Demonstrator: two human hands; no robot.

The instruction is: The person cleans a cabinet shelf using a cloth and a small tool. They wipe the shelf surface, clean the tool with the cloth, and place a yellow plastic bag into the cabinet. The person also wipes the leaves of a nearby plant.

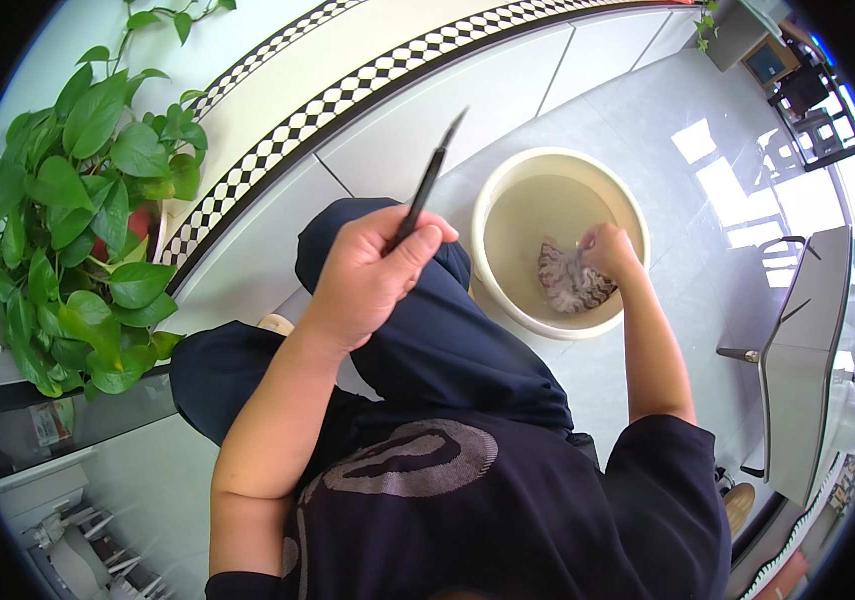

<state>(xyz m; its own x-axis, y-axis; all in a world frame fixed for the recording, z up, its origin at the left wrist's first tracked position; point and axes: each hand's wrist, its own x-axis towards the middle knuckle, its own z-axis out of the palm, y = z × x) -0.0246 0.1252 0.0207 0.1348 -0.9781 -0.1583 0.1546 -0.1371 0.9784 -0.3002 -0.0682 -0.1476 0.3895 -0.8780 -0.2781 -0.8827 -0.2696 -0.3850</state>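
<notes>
My left hand (pixel 378 274) is raised over my knees, closed around a slim black pen-like tool (pixel 427 184) whose narrow pointed tip slants up and away. To the right, a cream plastic tub (pixel 483 281) stands on the floor, holding cloudy water (pixel 528 202). My right hand (pixel 607 251) reaches over the tub's right side and grips the gathered part of a striped cloth (pixel 573 289), which fans out in the water. Its fingertips are partly hidden by the angle.
A leafy potted pothos (pixel 89 225) fills the left side. White cabinets (pixel 450 97) with a checkered-edged top run beyond my knees. A grey-white table or panel (pixel 806 360) stands at the right on the tiled floor (pixel 622 112).
</notes>
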